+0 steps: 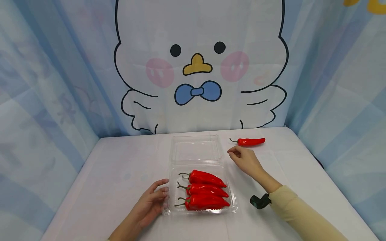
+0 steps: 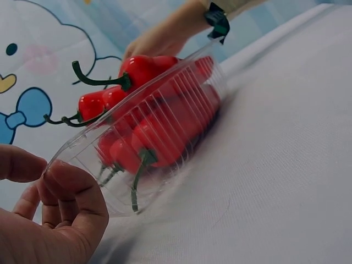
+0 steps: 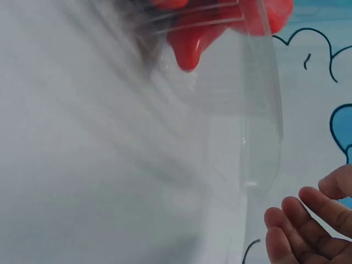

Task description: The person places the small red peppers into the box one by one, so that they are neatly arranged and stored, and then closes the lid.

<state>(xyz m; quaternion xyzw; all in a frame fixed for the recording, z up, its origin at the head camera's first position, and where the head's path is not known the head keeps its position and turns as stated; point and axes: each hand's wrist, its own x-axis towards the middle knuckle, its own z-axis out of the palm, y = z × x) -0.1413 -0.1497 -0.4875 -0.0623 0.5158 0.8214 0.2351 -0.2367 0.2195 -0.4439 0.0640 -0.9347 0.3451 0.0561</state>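
Several red chili peppers (image 1: 206, 202) with green stems lie side by side in a clear plastic clamshell box (image 1: 178, 169), their stems toward the left. The hinged lid (image 1: 196, 150) is folded back behind the box. At the box's left wall, my left hand (image 1: 149, 206) pinches the rim between thumb and finger, as the left wrist view shows. My right hand (image 1: 245, 161) is to the right of the lid, its fingers loosely bent around nothing. Just beyond that hand, one loose red pepper (image 1: 251, 142) rests on the table.
A white cloth covers the table (image 1: 120, 167). Behind it hangs a curtain (image 1: 197, 117) with a cartoon bird, and blue curtains (image 1: 45, 117) enclose both sides. A dark wrist device (image 1: 260, 202) sits at the right sleeve.
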